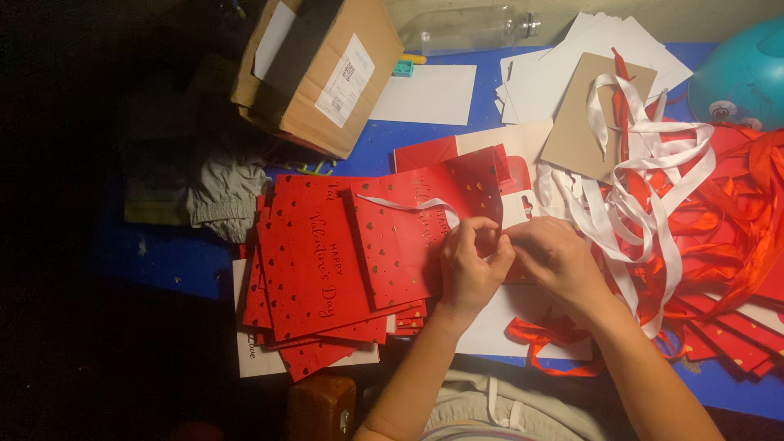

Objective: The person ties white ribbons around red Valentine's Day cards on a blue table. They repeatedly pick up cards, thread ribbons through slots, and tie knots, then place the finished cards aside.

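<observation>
Head view shows your left hand (472, 263) and right hand (557, 260) meeting, fingertips pinched narrow on the edge of a red gift bag (425, 224) lying flat on the blue counter (175, 261). A white ribbon (408, 202) loops across that bag's face. Left of it sits a stack of red bags (314, 273). Right of your hands lies a tangle of white and red ribbons (653, 196); a cardboard box (322, 69) stands beyond.

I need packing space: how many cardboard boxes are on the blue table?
1. The brown cardboard box sits at the table's far left corner, beyond the stack of red gift bags. Others may be hidden in the dark area on the left.
</observation>
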`<move>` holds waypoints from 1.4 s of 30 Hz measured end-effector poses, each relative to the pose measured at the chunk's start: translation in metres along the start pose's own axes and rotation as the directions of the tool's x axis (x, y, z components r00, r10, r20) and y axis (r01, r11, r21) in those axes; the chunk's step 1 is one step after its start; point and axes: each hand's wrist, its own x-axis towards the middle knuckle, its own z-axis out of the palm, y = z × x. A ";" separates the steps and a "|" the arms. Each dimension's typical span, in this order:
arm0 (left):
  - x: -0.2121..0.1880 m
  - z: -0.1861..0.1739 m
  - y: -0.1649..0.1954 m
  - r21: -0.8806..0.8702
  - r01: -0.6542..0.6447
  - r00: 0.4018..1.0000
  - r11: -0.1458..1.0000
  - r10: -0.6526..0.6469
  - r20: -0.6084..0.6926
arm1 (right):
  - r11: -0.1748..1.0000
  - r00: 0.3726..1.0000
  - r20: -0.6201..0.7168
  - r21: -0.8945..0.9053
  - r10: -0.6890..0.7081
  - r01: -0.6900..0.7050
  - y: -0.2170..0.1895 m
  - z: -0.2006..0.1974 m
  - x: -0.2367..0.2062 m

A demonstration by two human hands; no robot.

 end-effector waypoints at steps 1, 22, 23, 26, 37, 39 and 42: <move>0.000 0.000 0.001 0.000 0.004 1.000 1.000 -0.004 0.000 | 0.998 0.998 -0.025 -0.034 -0.050 0.049 0.004 0.003 0.001; 0.006 -0.006 0.011 0.103 -0.126 0.992 0.987 0.128 -0.011 | 0.999 0.984 -0.176 -0.034 -0.037 0.031 0.003 0.000 -0.003; 0.006 -0.006 0.012 0.095 -0.122 0.992 0.988 0.123 -0.010 | 1.000 0.970 -0.244 0.014 0.009 -0.006 0.004 -0.002 -0.003; 0.006 -0.006 0.013 0.082 -0.110 0.994 0.991 0.111 -0.009 | 0.998 0.955 -0.297 0.052 -0.012 0.029 0.002 -0.006 -0.001; 0.007 -0.006 0.012 0.105 -0.125 0.992 0.987 0.127 -0.015 | 0.999 0.990 -0.140 -0.038 0.011 -0.016 -0.005 0.000 -0.001; 0.007 -0.006 0.012 0.104 -0.129 0.991 0.986 0.131 -0.015 | 0.996 0.963 -0.258 0.053 0.077 -0.066 -0.005 -0.001 -0.001; 0.007 -0.006 0.012 0.099 -0.132 0.991 0.986 0.135 -0.017 | 0.998 0.967 -0.253 0.036 -0.041 0.051 -0.005 -0.002 -0.002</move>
